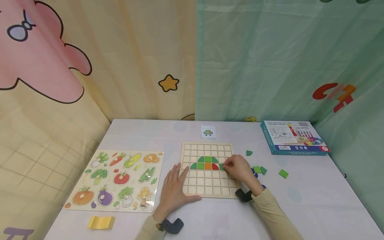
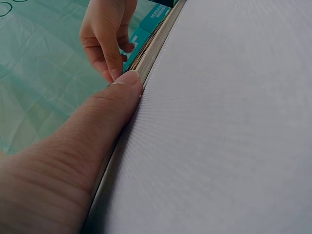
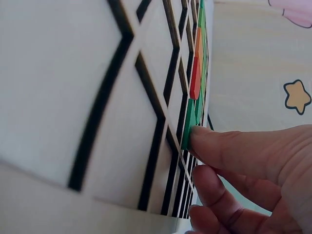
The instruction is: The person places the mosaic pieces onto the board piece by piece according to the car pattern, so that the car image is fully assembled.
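Observation:
A wooden grid board lies in the middle of the white table. A partial picture of green, orange and red pieces fills its upper rows. My right hand pinches a green piece at the right end of that row, and the piece stands tilted on its cell beside the red piece. My left hand lies flat with straight fingers on the board's left edge. Its thumb presses along the board's near edge.
Loose green pieces and a blue one lie right of the board. Further right sits a teal box. A small pattern card lies behind the board. A vegetable peg puzzle and a yellow wrapper are on the left.

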The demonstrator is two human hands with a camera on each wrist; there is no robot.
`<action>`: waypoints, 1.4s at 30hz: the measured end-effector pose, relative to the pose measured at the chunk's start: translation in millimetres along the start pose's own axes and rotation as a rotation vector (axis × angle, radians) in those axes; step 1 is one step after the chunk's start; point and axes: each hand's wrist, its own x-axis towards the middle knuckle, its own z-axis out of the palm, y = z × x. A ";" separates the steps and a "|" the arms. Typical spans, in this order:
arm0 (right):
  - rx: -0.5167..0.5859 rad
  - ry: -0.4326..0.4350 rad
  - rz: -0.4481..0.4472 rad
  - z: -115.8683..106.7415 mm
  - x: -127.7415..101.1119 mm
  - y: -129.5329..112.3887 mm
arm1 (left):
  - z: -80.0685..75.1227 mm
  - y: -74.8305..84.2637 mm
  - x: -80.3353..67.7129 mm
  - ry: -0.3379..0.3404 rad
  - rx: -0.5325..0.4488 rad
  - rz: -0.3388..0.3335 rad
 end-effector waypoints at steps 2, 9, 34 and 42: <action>-0.002 -0.006 -0.005 -0.7 -1.8 0.6 | 0.1 0.1 -0.3 -0.001 -0.003 0.001; 0.003 -0.041 -0.003 -5.7 -9.0 0.2 | -1.1 -0.4 -0.8 0.001 -0.001 0.000; 0.058 0.036 0.066 -75.1 -49.5 66.4 | -1.5 -0.6 -0.3 0.012 -0.010 0.009; 0.032 0.011 0.184 -83.2 -64.5 85.1 | -1.1 0.1 0.0 0.001 -0.015 0.003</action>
